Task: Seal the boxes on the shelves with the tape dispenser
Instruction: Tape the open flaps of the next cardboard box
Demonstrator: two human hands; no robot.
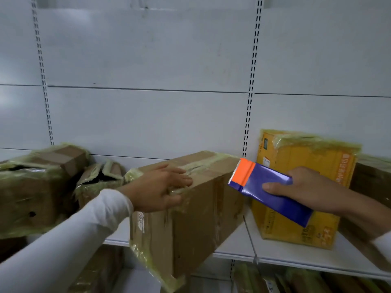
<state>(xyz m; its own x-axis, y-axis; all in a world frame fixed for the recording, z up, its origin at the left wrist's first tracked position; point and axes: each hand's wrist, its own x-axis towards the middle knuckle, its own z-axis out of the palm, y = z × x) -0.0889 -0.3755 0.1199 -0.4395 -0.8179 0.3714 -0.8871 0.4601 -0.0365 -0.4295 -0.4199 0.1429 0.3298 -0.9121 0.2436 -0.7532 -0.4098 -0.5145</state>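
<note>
Head view: I see a white shelf point(237, 244) carrying several cardboard boxes against a white slotted back panel point(148, 60). My left hand point(158, 187) lies on the brown box point(190, 208) at the middle of the shelf, fingers straight across the taped top face, thumb on the near side face. This box sits skewed, one lower corner projecting past the front edge of the shelf. Yellowish tape point(203, 163) runs along its top seam and edges. My right hand point(304, 187) grips the tape dispenser point(268, 191), a blue body with an orange head and a serrated edge; thumb on top, fingers curled around the far side. The dispenser head points toward the brown box, near its right top edge but apart from it. Behind the dispenser a yellow box point(296, 225) stands toward the right end of the shelf, wrapped in tape at its top. At the left end sit two crumpled taped boxes point(31, 187). More boxes point(296, 280) show on the shelf below.
</note>
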